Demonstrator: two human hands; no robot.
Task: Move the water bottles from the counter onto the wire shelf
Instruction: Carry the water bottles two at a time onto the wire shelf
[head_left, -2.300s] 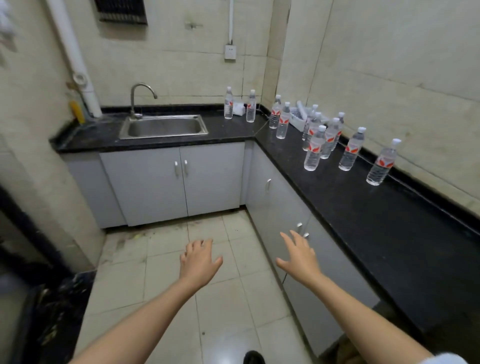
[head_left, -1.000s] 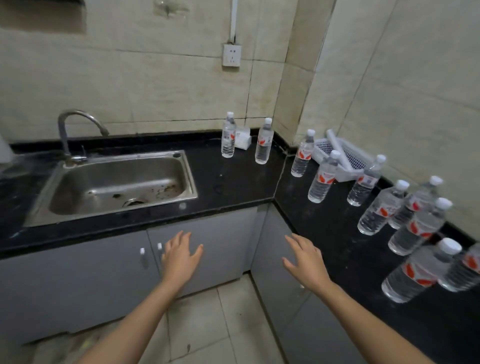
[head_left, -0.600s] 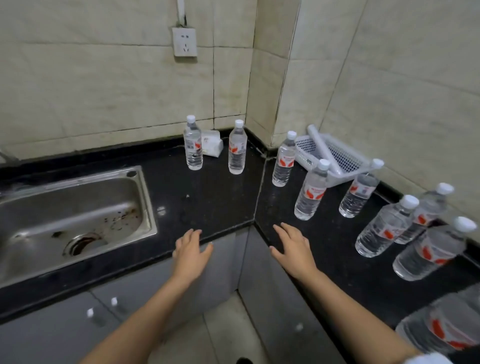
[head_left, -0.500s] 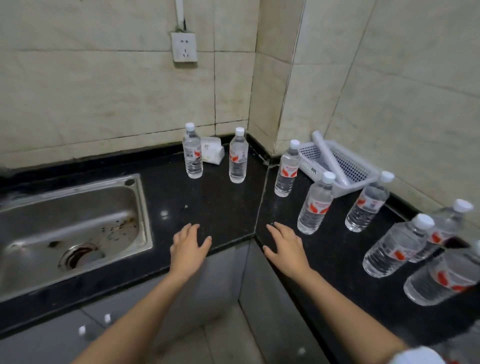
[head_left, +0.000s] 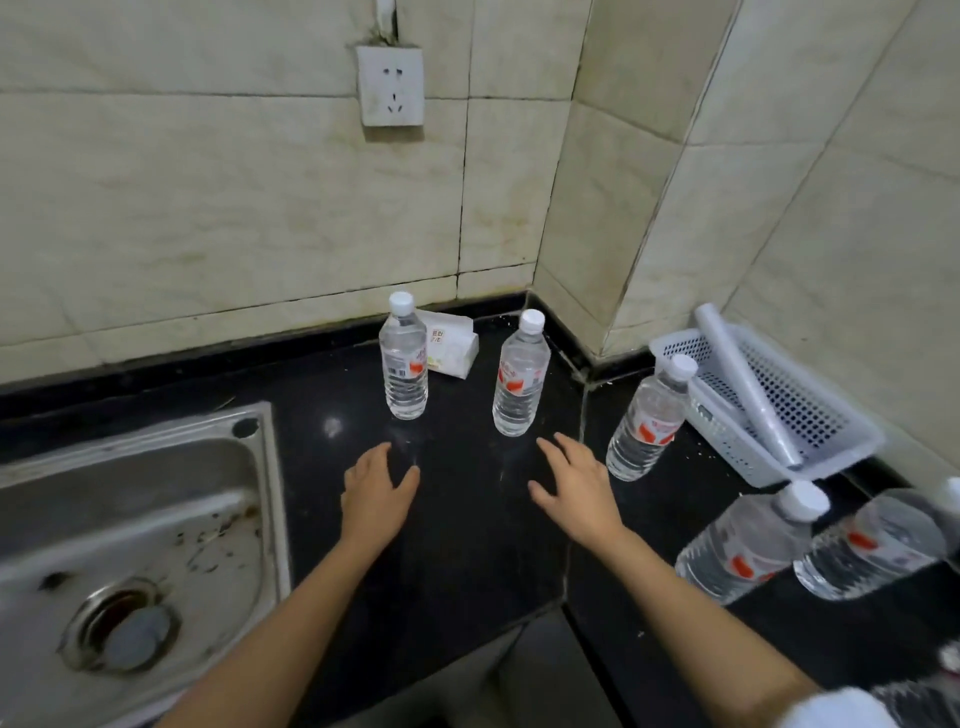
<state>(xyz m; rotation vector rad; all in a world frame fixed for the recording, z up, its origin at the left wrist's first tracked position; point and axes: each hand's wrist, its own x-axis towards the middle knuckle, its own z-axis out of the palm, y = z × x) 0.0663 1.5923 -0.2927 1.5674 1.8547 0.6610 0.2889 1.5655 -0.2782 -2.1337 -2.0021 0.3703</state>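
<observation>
Black counter: upright water bottles; basket holds white roll. Left hand, right hand: fingers spread, empty.

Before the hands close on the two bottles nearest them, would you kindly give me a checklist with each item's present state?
1. Hands free: the left hand and the right hand are both open and hold nothing: ok.
2. The sink-side bottle stands upright, capped, just ahead of the left hand: ok.
3. The corner-side bottle stands upright, capped, just ahead of the right hand: ok.
4. The gap between those two bottles leaves room for both hands: ok.
5. The tissue pack behind the sink-side bottle, apart or touching: cannot tell.
6. The wire shelf ready to receive them: not in view, cannot tell.
</observation>
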